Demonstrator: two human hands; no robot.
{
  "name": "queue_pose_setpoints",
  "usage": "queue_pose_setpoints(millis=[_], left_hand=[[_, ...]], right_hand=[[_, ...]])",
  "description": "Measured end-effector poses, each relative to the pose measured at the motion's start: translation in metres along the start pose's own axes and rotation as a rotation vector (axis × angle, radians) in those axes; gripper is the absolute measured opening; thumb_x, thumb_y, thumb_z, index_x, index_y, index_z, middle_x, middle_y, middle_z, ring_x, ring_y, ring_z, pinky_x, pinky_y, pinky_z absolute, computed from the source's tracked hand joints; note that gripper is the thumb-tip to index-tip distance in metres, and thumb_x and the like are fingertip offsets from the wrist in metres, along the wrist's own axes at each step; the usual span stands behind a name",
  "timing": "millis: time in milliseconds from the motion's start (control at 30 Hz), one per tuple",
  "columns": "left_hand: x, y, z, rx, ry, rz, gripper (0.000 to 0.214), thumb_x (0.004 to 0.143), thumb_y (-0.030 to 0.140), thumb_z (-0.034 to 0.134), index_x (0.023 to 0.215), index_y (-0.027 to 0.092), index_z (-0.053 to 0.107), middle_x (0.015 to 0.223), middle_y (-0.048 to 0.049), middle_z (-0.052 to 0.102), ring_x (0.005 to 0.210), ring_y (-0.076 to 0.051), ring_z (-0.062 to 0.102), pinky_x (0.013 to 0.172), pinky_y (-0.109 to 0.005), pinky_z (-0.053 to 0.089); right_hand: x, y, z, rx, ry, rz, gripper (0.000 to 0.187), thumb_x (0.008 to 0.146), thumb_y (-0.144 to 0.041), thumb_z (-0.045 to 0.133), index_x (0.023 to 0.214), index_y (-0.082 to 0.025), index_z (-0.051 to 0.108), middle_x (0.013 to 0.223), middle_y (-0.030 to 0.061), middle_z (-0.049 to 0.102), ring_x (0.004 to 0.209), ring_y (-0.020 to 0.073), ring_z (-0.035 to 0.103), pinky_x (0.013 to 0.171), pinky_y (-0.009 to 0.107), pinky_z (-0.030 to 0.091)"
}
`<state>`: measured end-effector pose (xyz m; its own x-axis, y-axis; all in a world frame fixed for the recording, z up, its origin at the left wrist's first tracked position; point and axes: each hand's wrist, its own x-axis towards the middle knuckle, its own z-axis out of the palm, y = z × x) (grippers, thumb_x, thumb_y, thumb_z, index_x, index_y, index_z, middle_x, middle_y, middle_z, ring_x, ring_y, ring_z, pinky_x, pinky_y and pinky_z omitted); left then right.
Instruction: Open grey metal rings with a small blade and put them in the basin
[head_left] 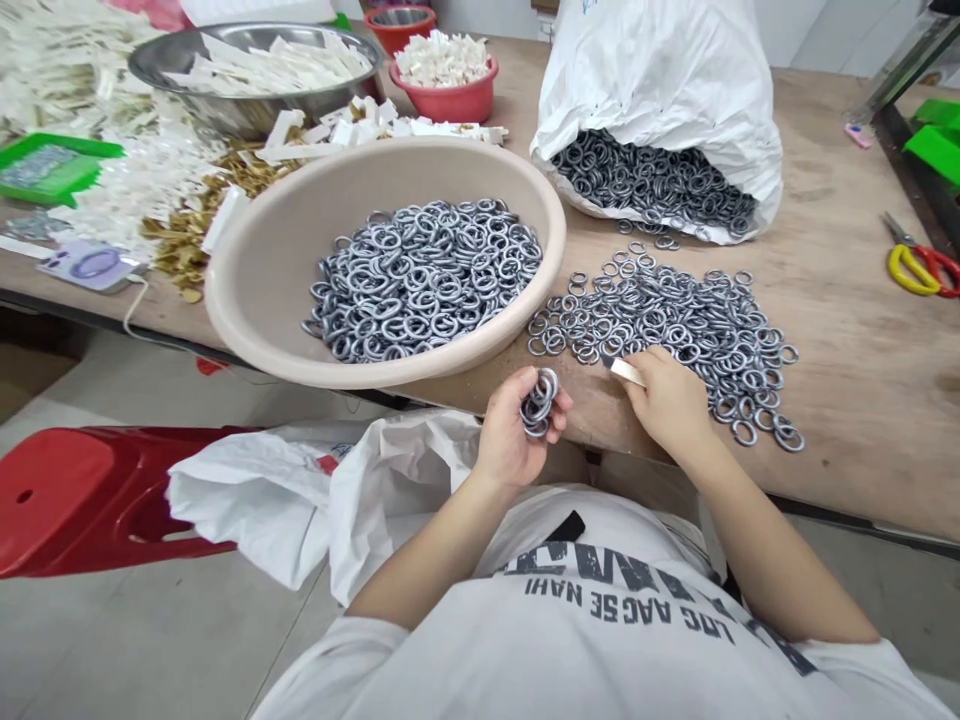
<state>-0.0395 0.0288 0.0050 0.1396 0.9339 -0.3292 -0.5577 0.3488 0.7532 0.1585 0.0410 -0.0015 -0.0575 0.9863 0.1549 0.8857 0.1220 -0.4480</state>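
Fingers [562,402] of the left hand [506,440] clench grey metal rings [537,405]; right fingers [641,363] pinch a flat pale strip [627,372].

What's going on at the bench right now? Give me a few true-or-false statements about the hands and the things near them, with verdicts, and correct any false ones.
The left hand holds a small bunch of grey metal rings. True.
The right hand is inside the beige plastic basin. False: it is over the loose rings on the wooden table, holding a pale flat strip.
The white woven sack is closed. False: its mouth is open, with rings showing inside and a few lying just outside it.
Scissors with yellow and red handles lie on the table. True.
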Motion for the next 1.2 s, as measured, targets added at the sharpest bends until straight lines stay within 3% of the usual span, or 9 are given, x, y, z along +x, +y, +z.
queue_pose_setpoints(millis=[167, 233, 333, 467, 600, 733, 867, 1067, 1200], left_hand=[[-0.003, -0.012, 0.013, 0.052, -0.019, -0.036, 0.041, 0.077, 0.053, 0.073, 0.077, 0.017, 0.052, 0.067, 0.0028, 0.062, 0.044, -0.005, 0.049, 0.036, -0.015, 0.031], [-0.005, -0.018, 0.019, 0.065, -0.059, -0.033, 0.037, 0.076, 0.048, 0.076, 0.089, 0.019, 0.057, 0.068, 0.0041, 0.062, 0.044, -0.005, 0.049, 0.036, -0.015, 0.031], [-0.006, -0.028, 0.024, 0.105, -0.108, 0.011, 0.04, 0.079, 0.05, 0.073, 0.102, 0.02, 0.062, 0.064, 0.0051, 0.056, 0.046, -0.006, 0.048, 0.038, -0.016, 0.032], [-0.004, -0.031, 0.018, 0.198, -0.081, 0.097, 0.036, 0.082, 0.053, 0.07, 0.091, 0.019, 0.065, 0.064, 0.0043, 0.053, 0.047, -0.006, 0.044, 0.04, -0.017, 0.033], [-0.004, -0.021, 0.011, 0.362, -0.122, 0.171, 0.034, 0.082, 0.05, 0.071, 0.086, 0.017, 0.069, 0.063, 0.0025, 0.054, 0.05, -0.007, 0.044, 0.047, -0.019, 0.037], [-0.006, -0.007, 0.01, 0.455, -0.191, 0.172, 0.036, 0.08, 0.051, 0.072, 0.082, 0.015, 0.07, 0.06, 0.0016, 0.054, 0.049, -0.008, 0.044, 0.049, -0.02, 0.036], [-0.004, -0.003, 0.009, 0.447, -0.225, 0.123, 0.038, 0.08, 0.053, 0.071, 0.078, 0.015, 0.068, 0.062, 0.0015, 0.053, 0.049, -0.008, 0.043, 0.047, -0.02, 0.036], [-0.004, -0.006, 0.005, 0.441, -0.314, 0.06, 0.036, 0.083, 0.052, 0.068, 0.079, 0.016, 0.067, 0.062, 0.0018, 0.051, 0.049, -0.007, 0.044, 0.047, -0.019, 0.035], [-0.01, -0.006, 0.005, 0.491, -0.38, 0.045, 0.038, 0.084, 0.051, 0.068, 0.075, 0.014, 0.067, 0.065, -0.0003, 0.055, 0.053, -0.007, 0.046, 0.05, -0.019, 0.038]], right_hand=[[-0.013, -0.017, 0.001, 1.009, -0.133, 0.138, 0.024, 0.093, -0.045, 0.058, 0.095, -0.021, 0.06, 0.067, -0.004, 0.05, 0.054, 0.0107, 0.044, 0.051, 0.024, 0.035], [-0.022, -0.029, 0.005, 1.222, -0.152, 0.2, 0.026, 0.09, -0.047, 0.062, 0.094, -0.022, 0.058, 0.065, -0.0058, 0.048, 0.049, 0.0084, 0.04, 0.046, 0.022, 0.031], [-0.033, -0.042, 0.014, 1.32, -0.081, 0.221, 0.025, 0.089, -0.046, 0.065, 0.095, -0.023, 0.057, 0.065, -0.0064, 0.047, 0.049, 0.0081, 0.039, 0.045, 0.022, 0.03], [-0.037, -0.045, 0.015, 1.188, -0.035, 0.177, 0.024, 0.088, -0.044, 0.065, 0.091, -0.022, 0.057, 0.069, -0.0042, 0.051, 0.053, 0.0092, 0.041, 0.049, 0.023, 0.035], [-0.03, -0.035, -0.004, 0.999, 0.011, 0.046, 0.025, 0.086, -0.044, 0.066, 0.096, -0.023, 0.055, 0.081, -0.0009, 0.057, 0.069, 0.0131, 0.052, 0.061, 0.026, 0.044], [-0.028, -0.026, -0.025, 0.59, -0.077, -0.234, 0.022, 0.094, -0.04, 0.056, 0.084, -0.021, 0.059, 0.071, -0.0021, 0.054, 0.063, 0.0117, 0.048, 0.06, 0.026, 0.036], [-0.031, -0.024, -0.03, 0.317, -0.014, -0.379, 0.025, 0.095, -0.039, 0.057, 0.078, -0.02, 0.059, 0.066, -0.0019, 0.053, 0.06, 0.0111, 0.047, 0.059, 0.026, 0.03], [-0.028, -0.018, -0.028, 0.287, -0.073, -0.364, 0.035, 0.096, -0.042, 0.054, 0.07, -0.02, 0.057, 0.061, -0.0031, 0.049, 0.057, 0.0101, 0.044, 0.057, 0.026, 0.027], [-0.013, -0.005, -0.026, 0.252, -0.027, -0.183, 0.041, 0.098, -0.048, 0.05, 0.068, -0.02, 0.057, 0.059, -0.003, 0.051, 0.056, 0.0113, 0.046, 0.058, 0.027, 0.028]])
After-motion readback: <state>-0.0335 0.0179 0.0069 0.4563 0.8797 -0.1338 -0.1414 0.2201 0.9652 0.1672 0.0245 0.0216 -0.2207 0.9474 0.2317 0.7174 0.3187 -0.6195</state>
